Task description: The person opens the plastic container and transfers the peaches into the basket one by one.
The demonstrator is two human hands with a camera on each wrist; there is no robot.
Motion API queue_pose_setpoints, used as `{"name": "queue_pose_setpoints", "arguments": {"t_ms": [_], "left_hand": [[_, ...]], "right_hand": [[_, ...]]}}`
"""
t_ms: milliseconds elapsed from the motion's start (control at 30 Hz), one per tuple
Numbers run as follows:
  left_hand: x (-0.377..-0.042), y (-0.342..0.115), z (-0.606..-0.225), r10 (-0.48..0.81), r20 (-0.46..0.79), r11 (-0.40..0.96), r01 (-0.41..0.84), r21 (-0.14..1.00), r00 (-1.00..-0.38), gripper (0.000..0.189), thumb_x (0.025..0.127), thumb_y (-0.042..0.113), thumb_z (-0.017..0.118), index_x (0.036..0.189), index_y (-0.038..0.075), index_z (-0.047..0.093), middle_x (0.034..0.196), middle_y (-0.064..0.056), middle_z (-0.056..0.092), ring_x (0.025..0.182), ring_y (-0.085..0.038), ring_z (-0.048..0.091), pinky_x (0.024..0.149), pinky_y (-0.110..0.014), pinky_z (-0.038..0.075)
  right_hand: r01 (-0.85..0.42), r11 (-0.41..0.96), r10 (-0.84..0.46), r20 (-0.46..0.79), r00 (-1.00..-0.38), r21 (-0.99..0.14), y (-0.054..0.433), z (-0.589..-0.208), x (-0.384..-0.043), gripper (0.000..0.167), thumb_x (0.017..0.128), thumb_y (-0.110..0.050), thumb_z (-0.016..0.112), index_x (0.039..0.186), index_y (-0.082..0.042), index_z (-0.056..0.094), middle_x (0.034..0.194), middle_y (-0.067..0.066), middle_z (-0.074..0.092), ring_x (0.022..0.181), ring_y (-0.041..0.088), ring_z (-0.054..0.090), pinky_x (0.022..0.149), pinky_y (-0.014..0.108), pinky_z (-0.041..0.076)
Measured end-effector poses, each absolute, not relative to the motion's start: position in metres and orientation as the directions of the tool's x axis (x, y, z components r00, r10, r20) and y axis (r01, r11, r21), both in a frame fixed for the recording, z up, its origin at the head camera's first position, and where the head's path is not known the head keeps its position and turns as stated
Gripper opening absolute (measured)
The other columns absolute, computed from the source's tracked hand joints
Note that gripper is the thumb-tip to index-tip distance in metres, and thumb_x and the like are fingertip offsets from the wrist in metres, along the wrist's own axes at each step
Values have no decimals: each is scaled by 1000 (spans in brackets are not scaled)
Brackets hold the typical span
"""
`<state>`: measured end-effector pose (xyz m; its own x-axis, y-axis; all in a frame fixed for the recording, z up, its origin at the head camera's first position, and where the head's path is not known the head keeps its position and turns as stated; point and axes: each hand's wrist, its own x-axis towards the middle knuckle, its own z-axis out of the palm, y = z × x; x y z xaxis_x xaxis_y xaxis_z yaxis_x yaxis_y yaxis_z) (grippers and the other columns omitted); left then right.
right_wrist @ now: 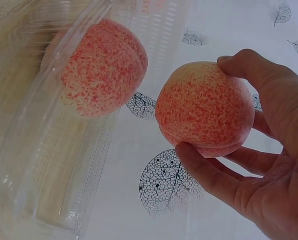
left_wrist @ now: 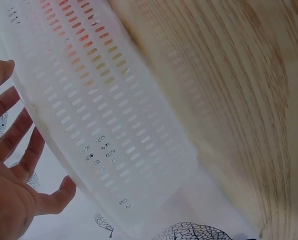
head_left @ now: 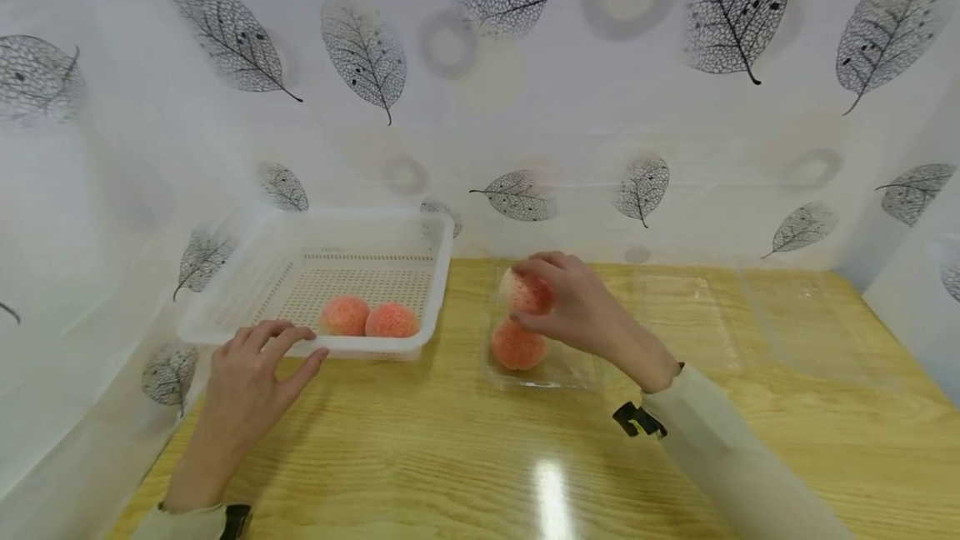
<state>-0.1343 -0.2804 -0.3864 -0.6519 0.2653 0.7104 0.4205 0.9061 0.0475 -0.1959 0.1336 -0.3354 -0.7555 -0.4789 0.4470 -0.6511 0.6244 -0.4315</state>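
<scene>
Between thumb and fingers, my right hand (head_left: 581,302) grips a peach (right_wrist: 204,107) above a clear plastic container (head_left: 573,373). A second peach (right_wrist: 105,70) lies in that container, just nearer to me in the head view. On the left stands a white perforated basket (head_left: 431,273), with two peaches (head_left: 345,315) side by side at its near right corner. My left hand (head_left: 251,390) rests its fingers on the basket's near rim. In the left wrist view its fingertips (left_wrist: 66,185) touch the rim, loosely bent, and the peaches show through the slots.
Two more clear plastic pieces (head_left: 806,319) lie flat on the wooden table (head_left: 420,440) at the right; their exact shape is hard to make out. A white sheet with leaf prints (head_left: 517,107) hangs behind and along both sides of the table.
</scene>
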Motion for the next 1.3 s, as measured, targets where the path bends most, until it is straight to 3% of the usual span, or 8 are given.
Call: {"name": "queue_pose_setpoints", "arguments": {"t_ms": [233, 567, 933, 1300], "left_hand": [[-134, -280, -389, 252, 713, 906, 418, 63, -654, 70, 99, 72, 39, 98, 13, 75, 96, -16, 71, 81, -42, 64, 61, -64, 50], [-133, -279, -388, 240, 711, 902, 422, 88, -661, 70, 99, 72, 38, 98, 12, 75, 97, -16, 71, 82, -42, 64, 64, -64, 49], [-134, -280, -389, 235, 729, 899, 429, 89, -643, 69, 99, 72, 40, 97, 13, 75, 96, -17, 72, 83, -43, 65, 63, -64, 49], [-133, -281, -389, 207, 698, 901, 412, 137, -685, 70, 98, 73, 38, 100, 14, 75, 100, -15, 71, 88, -41, 64, 71, -68, 47]], "right_hand": [[-676, 607, -486, 478, -732, -418, 122, -338, -202, 56, 79, -22, 87, 128, -4, 68, 126, 16, 68, 112, 32, 66, 91, 45, 59], [-659, 611, -479, 459, -748, -437, 112, -339, -205, 55, 81, -25, 86, 129, -7, 68, 128, 14, 67, 114, 31, 66, 90, 44, 59], [-665, 574, -493, 448, -746, -477, 99, -337, -210, 54, 81, -23, 86, 129, -5, 68, 129, 14, 66, 116, 30, 63, 97, 43, 56], [-692, 571, -491, 491, -720, -443, 85, -339, -215, 54, 80, -23, 87, 127, -4, 68, 128, 16, 67, 119, 32, 63, 96, 44, 57]]}}
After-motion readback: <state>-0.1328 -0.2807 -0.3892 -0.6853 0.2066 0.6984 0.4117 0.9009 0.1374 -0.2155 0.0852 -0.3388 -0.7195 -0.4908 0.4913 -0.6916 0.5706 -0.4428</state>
